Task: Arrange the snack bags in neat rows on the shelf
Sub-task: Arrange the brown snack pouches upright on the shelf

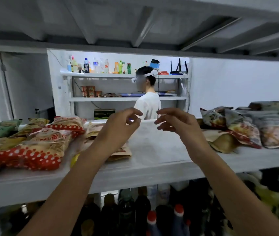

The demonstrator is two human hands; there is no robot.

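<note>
Snack bags lie in two loose heaps on a white shelf (152,150). On the left is a red polka-dot bag (30,155) with another red-dotted bag (67,125) behind it and green bags (1,128) at the far left. A brown pouch (120,152) lies partly under my left forearm. On the right lie a tan pouch (223,142) and several printed bags (247,126). My left hand (123,123) and my right hand (176,121) hover side by side above the bare middle of the shelf, fingers loosely curled, holding nothing.
The shelf above (135,23) hangs low overhead. Dark bottles with red caps (152,217) stand on the level below. Behind the shelf a person in a white shirt (148,103) stands at another rack (126,98) holding drinks and cups.
</note>
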